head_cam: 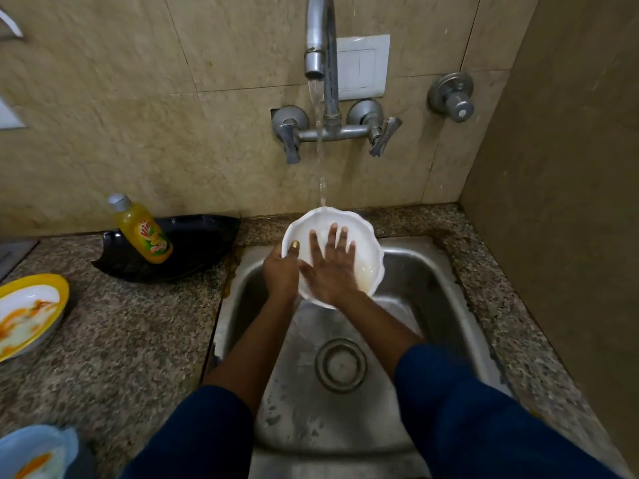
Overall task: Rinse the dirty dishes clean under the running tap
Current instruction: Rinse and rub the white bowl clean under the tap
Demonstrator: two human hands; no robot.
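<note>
Rinsing now: I have one dish under the water. The white plastic bowl with a wavy rim (368, 247) is held up over the grey steel sink (432, 288), at 12 o'clock from the round drain (340, 364), and its inside faces me.
Water: the steel tap spout (316, 46) at 12 o'clock is on. The thin stream of water (320, 150) lands on the top edge of the bowl.
Left hand: my left hand (281, 271) grips the bowl's rim at its 9 o'clock side, with the thumb hooked over the edge. The other fingers are behind the bowl, so I cannot see them.
Right hand: my right hand (332, 267) lies flat inside the bowl, fingers straight and spread, pressing on it. It holds nothing.
Dirt left: a pale yellow smear sits at about 4 o'clock inside the bowl, so I think it is not clean yet.
Waiting dishes: a round plate with a yellow rim and orange stains (31, 312) sits at 9 o'clock on the speckled stone counter (138, 340). A pale blue dish with an orange smear (34, 451) is at 7 o'clock.
Other things: a yellow soap bottle with a grey cap (143, 233) leans in a black tray (193, 243) at 10 o'clock.
Next move: I think I must turn the bowl so the water runs over the smear, then wipe it with the flat right hand. Wet plastic is slippery, so the left hand needs a tight hold.
</note>
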